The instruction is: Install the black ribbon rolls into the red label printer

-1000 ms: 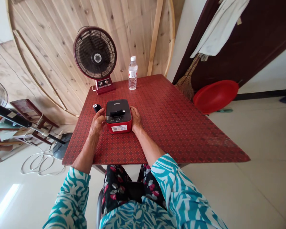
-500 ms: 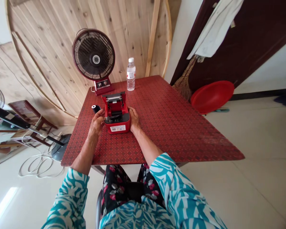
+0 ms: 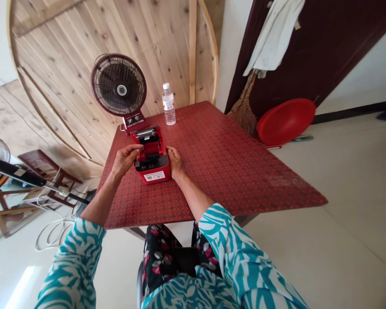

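A small red and black label printer (image 3: 154,168) stands on the table with its lid (image 3: 147,135) raised, so the red inside and a black roller show. A white sticker with a square code is on its front. My left hand (image 3: 124,159) reaches over the printer's left edge, thumb and fingertips pinched together by the open compartment. Whatever lies between those fingertips is too small to make out. Along the printer's right side my right hand (image 3: 174,162) is wrapped, fingers behind and palm against the casing, gripping it.
Behind the printer stand a dark red fan (image 3: 118,86) and a clear water bottle (image 3: 168,105). The red patterned table (image 3: 225,171) has its front edge close to my lap. On the right are a broom (image 3: 244,111) and a red basin (image 3: 286,122); a chair (image 3: 46,176) is at left.
My left hand has moved up and inward from the printer's left front side to the open compartment. A black spool seen beside it is now hidden. The right hand still grips the printer.
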`<action>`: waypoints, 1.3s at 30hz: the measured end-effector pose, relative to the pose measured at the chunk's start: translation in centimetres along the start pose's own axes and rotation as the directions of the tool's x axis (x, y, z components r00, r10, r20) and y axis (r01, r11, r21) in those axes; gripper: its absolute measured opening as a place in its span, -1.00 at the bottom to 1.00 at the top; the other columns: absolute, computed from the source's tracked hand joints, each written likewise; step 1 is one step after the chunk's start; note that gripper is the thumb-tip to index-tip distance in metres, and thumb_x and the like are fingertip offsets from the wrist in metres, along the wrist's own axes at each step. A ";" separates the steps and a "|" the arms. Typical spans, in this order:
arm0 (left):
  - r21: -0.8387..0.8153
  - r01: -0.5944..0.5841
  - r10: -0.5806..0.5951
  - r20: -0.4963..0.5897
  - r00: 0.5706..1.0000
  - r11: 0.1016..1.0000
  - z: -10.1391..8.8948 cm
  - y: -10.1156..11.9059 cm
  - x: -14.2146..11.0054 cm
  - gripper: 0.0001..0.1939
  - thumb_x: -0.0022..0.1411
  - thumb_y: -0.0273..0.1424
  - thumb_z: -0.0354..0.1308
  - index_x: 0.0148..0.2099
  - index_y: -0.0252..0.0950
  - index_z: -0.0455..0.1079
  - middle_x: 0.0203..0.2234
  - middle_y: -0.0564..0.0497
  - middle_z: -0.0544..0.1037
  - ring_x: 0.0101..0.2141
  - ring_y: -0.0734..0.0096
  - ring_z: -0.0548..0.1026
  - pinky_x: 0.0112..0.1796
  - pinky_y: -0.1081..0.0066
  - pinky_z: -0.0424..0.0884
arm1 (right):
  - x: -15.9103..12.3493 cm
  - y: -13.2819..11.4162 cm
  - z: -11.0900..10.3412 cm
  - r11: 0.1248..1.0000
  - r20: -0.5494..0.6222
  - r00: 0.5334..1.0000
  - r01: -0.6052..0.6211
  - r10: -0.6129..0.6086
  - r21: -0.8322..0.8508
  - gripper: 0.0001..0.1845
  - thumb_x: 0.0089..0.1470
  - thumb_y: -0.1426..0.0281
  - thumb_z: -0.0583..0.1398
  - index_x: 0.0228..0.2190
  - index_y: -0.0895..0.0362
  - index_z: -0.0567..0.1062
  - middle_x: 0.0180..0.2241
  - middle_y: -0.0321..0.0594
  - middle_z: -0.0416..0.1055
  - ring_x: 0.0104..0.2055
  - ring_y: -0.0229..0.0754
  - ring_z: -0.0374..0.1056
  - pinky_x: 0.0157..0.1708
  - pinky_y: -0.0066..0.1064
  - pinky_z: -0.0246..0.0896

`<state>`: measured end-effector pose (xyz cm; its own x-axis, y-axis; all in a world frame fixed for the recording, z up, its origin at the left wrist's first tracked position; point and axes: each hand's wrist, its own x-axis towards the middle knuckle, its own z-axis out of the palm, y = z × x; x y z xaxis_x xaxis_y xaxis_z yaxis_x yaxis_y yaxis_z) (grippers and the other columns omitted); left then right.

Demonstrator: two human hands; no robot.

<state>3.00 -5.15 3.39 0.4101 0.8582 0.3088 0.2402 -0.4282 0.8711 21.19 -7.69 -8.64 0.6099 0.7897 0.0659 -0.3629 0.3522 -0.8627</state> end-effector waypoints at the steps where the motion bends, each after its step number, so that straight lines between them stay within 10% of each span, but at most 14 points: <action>1: 0.084 -0.034 0.027 0.086 0.996 0.996 0.2 0.3 0.8 -0.63 0.12 -0.18 0.26 -0.10 -0.28 0.61 -0.22 -0.08 0.68 -0.21 0.23 0.60 -0.12 0.30 0.49 | 0.1 0.1 0.0 1.000 0.002 1.000 0.005 -0.005 -0.004 -0.73 0.04 0.22 0.17 -0.25 0.01 0.60 -0.17 -0.30 0.61 -0.04 -0.14 0.46 0.14 -0.19 0.27; 7: 0.570 -0.246 -0.117 0.525 0.843 0.784 2.3 1.3 5.5 -0.74 0.16 -0.44 0.17 -0.14 -0.20 0.63 -0.15 0.00 0.69 -0.11 0.19 0.62 -0.05 0.35 0.47 | 0.2 0.4 0.2 0.999 0.002 1.000 0.028 -0.028 -0.027 -0.73 0.05 0.25 0.15 -0.25 0.00 0.60 -0.18 -0.31 0.61 -0.04 -0.13 0.46 0.14 -0.19 0.26; 12: 0.716 -0.393 -0.250 0.613 0.750 0.576 3.3 1.0 6.8 -0.65 0.19 -0.48 0.14 0.00 -0.19 0.59 -0.10 -0.04 0.67 -0.09 0.22 0.61 -0.08 0.42 0.45 | 0.2 0.3 0.4 0.999 0.017 0.999 0.035 -0.034 -0.039 -0.73 0.05 0.27 0.15 -0.24 -0.02 0.60 -0.15 -0.31 0.60 -0.01 -0.13 0.45 0.15 -0.19 0.26; 16: 0.731 -0.402 -0.253 0.606 0.754 0.552 3.3 0.8 6.7 -0.63 0.18 -0.48 0.14 0.03 -0.22 0.56 -0.05 -0.07 0.65 -0.05 0.21 0.59 -0.05 0.41 0.44 | 0.3 0.3 0.4 0.996 0.002 0.999 0.046 -0.046 -0.073 -0.72 0.05 0.27 0.14 -0.25 -0.01 0.60 -0.15 -0.29 0.60 0.00 -0.12 0.45 0.18 -0.17 0.23; 32: 0.506 -0.258 0.113 0.300 0.947 0.823 1.5 2.2 3.0 -0.60 0.05 -0.39 0.32 -0.01 -0.16 0.56 -0.11 -0.03 0.66 -0.09 0.12 0.58 -0.01 0.24 0.45 | 0.3 0.5 0.1 1.000 0.021 1.000 0.013 -0.013 -0.023 -0.73 0.05 0.20 0.18 -0.25 -0.01 0.61 -0.17 -0.33 0.62 -0.01 -0.14 0.45 0.12 -0.23 0.32; 39: -0.082 -0.037 0.010 -0.308 0.951 0.996 -4.9 -1.1 0.5 -0.47 -0.09 -0.23 0.38 -0.04 -0.23 0.41 -0.26 -0.03 0.60 -0.27 0.31 0.56 -0.25 0.35 0.49 | -0.1 0.0 -0.2 0.999 0.030 0.999 0.010 -0.009 -0.036 -0.70 0.04 0.24 0.16 -0.23 0.03 0.60 -0.16 -0.30 0.61 -0.02 -0.14 0.46 0.16 -0.19 0.26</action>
<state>-1.34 -2.88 4.48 0.1215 0.8994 0.4199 0.1519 -0.4349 0.8876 21.26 -7.83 -8.76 0.5914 0.8015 0.0887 -0.3312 0.3418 -0.8795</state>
